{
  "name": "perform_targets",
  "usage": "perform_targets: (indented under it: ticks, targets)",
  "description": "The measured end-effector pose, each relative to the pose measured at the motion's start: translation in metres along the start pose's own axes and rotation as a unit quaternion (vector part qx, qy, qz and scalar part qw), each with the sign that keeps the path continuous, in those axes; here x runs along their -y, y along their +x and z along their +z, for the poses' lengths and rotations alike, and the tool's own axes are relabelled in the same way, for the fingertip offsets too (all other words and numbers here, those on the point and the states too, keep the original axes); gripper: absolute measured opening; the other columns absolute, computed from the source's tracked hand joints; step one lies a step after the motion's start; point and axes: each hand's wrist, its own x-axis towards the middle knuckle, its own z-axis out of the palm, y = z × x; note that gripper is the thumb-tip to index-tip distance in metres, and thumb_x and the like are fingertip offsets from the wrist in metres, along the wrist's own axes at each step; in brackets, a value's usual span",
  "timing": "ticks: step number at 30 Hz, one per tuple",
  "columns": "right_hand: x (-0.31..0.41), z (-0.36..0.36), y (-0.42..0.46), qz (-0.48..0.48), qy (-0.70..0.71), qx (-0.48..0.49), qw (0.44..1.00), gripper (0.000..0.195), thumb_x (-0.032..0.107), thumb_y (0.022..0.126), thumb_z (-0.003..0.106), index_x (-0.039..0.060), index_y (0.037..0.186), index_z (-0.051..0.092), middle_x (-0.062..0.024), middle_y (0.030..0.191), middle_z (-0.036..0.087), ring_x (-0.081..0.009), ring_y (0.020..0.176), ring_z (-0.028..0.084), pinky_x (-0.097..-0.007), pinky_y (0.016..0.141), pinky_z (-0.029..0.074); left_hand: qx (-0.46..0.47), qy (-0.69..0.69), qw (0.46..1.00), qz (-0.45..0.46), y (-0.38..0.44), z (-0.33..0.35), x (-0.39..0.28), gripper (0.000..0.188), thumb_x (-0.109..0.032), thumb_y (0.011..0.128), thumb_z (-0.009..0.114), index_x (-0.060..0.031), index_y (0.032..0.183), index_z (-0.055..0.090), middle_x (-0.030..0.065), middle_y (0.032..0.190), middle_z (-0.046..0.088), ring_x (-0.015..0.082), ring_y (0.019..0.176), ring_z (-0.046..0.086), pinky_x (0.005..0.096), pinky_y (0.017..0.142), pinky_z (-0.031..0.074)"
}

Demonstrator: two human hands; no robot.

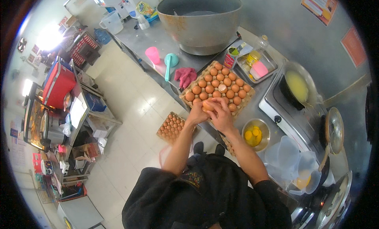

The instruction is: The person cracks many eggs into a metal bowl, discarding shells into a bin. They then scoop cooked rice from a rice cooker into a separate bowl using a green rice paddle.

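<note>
Over the near edge of a cardboard egg tray (250,96), my left hand (197,114) and my right hand (221,115) come together around a brown egg (208,105). Fingers of both hands grip it and partly cover it; whether its shell is cracked I cannot tell. Rows of brown eggs (209,89) fill most of the tray. An open, broken eggshell (222,88) sits among them, its pale inside facing up. To the right of my right hand, a steel bowl (268,128) contains several raw yolks (254,134).
A gas stove (274,106) on the right carries a pan (308,78) of yellowish liquid. Behind the tray stand a large metal pot (204,30), an open can (230,59) and a pink cloth (185,77). Plastic pitchers (282,153) crowd the near right. Another egg tray (171,126) rests lower, left of my legs.
</note>
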Motion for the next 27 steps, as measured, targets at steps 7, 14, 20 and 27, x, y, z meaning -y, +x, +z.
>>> perform_targets:
  ticks: [7,14,20,27]
  targets:
    - [-0.013,-0.054,-0.031,0.054,0.026,-0.047,0.997,0.04,0.005,0.084,0.073,0.0061,0.123,0.064,-0.0133,0.125,0.056,-0.0328,0.114,0.058,-0.0399,0.095,0.049,0.099,-0.031,0.992,0.075,0.025,0.053,-0.023,0.04,-0.014,0.067,0.083,-0.0004,0.103,0.07,0.0121,0.087,0.072,0.0178,0.083,0.068,0.0339,0.075,0.053]
    - [-0.033,-0.099,-0.071,0.14,-0.02,-0.14,0.98,0.036,0.014,0.09,0.07,0.0049,0.125,0.064,-0.0146,0.121,0.062,-0.0263,0.11,0.062,-0.0343,0.091,0.051,0.205,0.026,0.973,0.106,0.035,0.113,-0.027,0.039,-0.017,0.073,0.08,-0.0021,0.108,0.07,0.0122,0.087,0.073,0.0198,0.08,0.068,0.0337,0.076,0.054]
    - [-0.068,-0.145,-0.117,0.264,0.05,-0.135,0.954,0.041,0.019,0.092,0.07,0.0045,0.13,0.061,-0.0129,0.117,0.067,-0.0195,0.102,0.067,-0.03,0.087,0.054,0.285,-0.049,0.946,0.146,0.03,0.138,-0.074,0.042,-0.017,0.08,0.076,-0.0042,0.12,0.067,0.0132,0.089,0.072,0.0216,0.082,0.069,0.0342,0.078,0.054]
    - [-0.058,-0.169,-0.132,0.32,-0.018,-0.085,0.943,0.046,0.011,0.087,0.072,0.0056,0.131,0.06,-0.018,0.115,0.068,-0.0261,0.102,0.069,-0.034,0.085,0.056,0.292,0.038,0.908,0.298,0.035,0.183,-0.055,0.033,-0.022,0.081,0.07,-0.0025,0.108,0.069,0.0192,0.089,0.071,0.0415,0.085,0.067,0.0433,0.073,0.055]
